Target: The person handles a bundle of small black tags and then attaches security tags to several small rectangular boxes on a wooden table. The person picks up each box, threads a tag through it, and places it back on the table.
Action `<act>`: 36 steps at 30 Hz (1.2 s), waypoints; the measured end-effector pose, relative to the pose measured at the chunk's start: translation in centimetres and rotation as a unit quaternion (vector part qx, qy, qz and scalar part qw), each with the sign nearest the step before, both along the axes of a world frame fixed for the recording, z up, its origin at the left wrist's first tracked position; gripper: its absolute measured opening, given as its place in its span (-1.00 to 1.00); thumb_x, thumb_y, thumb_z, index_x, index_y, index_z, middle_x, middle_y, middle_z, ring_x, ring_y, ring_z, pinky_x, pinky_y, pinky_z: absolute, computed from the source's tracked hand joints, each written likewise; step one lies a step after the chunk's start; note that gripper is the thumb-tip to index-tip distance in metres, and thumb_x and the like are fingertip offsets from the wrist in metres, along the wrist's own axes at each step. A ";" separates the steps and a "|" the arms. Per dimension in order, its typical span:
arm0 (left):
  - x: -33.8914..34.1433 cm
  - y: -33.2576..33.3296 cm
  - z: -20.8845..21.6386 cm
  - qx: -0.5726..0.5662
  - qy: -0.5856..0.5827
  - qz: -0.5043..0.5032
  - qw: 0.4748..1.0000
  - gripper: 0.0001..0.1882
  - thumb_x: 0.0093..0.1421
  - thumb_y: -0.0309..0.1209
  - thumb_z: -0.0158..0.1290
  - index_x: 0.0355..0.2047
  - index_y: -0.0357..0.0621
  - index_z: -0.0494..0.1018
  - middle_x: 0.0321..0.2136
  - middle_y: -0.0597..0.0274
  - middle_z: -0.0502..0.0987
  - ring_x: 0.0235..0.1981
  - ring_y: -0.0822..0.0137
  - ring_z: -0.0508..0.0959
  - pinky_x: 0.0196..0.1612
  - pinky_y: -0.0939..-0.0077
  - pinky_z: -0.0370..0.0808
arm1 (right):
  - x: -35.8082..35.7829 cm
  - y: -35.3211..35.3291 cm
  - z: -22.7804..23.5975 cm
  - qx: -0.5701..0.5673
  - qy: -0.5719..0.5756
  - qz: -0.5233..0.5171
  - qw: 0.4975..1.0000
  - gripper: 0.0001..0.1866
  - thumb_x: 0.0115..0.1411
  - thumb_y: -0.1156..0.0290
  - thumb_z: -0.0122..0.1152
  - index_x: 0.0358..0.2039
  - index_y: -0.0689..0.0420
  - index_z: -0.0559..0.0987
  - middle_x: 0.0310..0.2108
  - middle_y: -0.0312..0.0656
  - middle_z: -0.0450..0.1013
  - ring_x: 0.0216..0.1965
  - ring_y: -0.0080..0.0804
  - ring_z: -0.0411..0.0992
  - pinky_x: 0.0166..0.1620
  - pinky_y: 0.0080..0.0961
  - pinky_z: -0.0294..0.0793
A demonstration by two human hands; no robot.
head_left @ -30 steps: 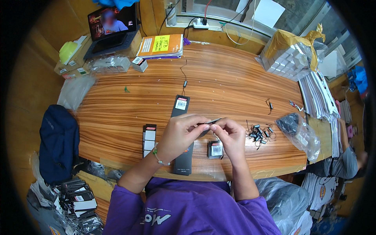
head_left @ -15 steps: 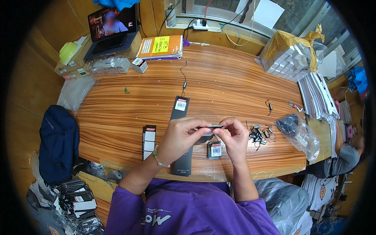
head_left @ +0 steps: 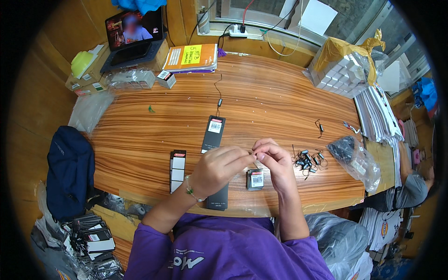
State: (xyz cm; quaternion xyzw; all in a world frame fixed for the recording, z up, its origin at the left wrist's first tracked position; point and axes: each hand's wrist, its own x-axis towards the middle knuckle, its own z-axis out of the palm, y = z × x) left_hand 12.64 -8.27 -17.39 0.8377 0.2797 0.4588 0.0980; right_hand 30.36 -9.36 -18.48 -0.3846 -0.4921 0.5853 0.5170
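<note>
My left hand (head_left: 225, 164) and my right hand (head_left: 274, 161) meet fingertip to fingertip above the wooden table, both pinched closed. What sits between them is mostly hidden; only a thin sliver shows below the fingertips. Under my left hand lies a long black hang tag (head_left: 213, 136) with a white barcode label and a black string loop (head_left: 220, 102). Between my forearms stands a small stack of black tags (head_left: 255, 179) with a barcode label on top. Left of my left wrist is a black strip with white label panels (head_left: 178, 168).
A pile of black string loops (head_left: 308, 161) and a plastic bag (head_left: 357, 161) lie on the right, near small cutters (head_left: 351, 127). White boxes (head_left: 340, 70) stand far right. A tablet (head_left: 134, 30), notebooks (head_left: 192, 57) and a small box (head_left: 166, 79) are far left.
Half a second ago a dark, flat card showed between my hands; now it is mostly out of sight. My left fingers have closed in toward my right fingertips, with the knuckles turned up.
</note>
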 end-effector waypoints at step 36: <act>-10.6 1.1 -2.2 -0.284 0.178 0.109 0.936 -0.42 -0.13 -0.19 0.20 -0.09 -0.18 0.39 -0.21 0.12 0.42 -0.08 0.12 0.36 -0.01 0.32 0.29 | -1.3 1.7 0.6 0.040 0.071 -0.123 0.989 -0.89 0.09 0.56 0.11 -0.33 0.24 0.48 -0.49 -0.27 0.44 -0.43 -0.62 0.38 -0.28 -0.72 0.35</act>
